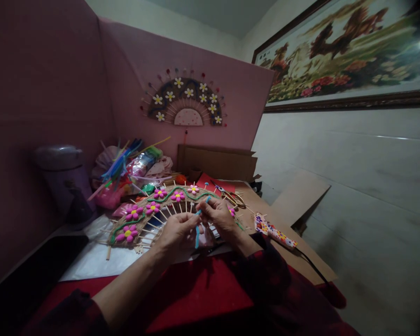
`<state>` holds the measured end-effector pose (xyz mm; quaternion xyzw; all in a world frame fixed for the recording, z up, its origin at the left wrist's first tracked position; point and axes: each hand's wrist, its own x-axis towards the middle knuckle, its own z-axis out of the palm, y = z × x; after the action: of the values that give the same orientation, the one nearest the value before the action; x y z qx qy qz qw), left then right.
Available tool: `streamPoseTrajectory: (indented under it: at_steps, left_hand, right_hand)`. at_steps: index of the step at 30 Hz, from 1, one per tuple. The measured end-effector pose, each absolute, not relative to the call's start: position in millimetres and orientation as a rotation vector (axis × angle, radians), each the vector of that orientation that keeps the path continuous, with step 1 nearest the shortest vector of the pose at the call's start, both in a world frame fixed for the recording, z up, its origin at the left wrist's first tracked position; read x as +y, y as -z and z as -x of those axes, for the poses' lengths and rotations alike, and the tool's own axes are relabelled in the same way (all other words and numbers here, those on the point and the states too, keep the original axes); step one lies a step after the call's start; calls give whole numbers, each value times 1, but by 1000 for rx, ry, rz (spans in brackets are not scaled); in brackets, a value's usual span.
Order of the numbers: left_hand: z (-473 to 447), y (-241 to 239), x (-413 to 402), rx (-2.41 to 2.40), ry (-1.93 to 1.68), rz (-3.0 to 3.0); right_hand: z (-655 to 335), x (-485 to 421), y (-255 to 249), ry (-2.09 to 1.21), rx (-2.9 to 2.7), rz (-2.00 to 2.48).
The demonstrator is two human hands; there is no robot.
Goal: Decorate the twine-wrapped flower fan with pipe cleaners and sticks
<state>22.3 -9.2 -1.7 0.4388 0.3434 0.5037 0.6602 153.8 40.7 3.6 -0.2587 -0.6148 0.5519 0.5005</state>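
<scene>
A light-blue fuzzy strip, which looks like a pipe cleaner [197, 237], is pinched between both hands, one end hanging down and another sticking up. My left hand [178, 228] is closed on it with thumb and forefinger. My right hand [220, 218] grips it just beside, fingertips almost touching the left ones. Behind and below the hands lies a fan-shaped craft piece [141, 227] of thin sticks and brown cord, with pink flowers and wavy green strips. My hands hide part of its right side.
Gold-handled scissors [236, 199] lie on red paper. A flower-patterned glue gun [275, 232] with a black cord rests on the cardboard [311, 266] at right. Coloured pipe cleaners and bags [126, 168] are piled at back left beside a purple cup [68, 186]. A finished-looking fan [185, 98] hangs behind.
</scene>
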Motion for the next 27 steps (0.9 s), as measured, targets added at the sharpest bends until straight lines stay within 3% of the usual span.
streamPoseTrajectory:
  at_steps: [8, 27]
  left_hand:
    - [-25, -1, -10, 977, -1178, -1209]
    - [-31, -4, -17, 858, -1191, -1336]
  right_hand:
    - [-154, 47, 4, -1218, -1399, 735]
    - [-154, 50, 3, -1061, -1221, 771]
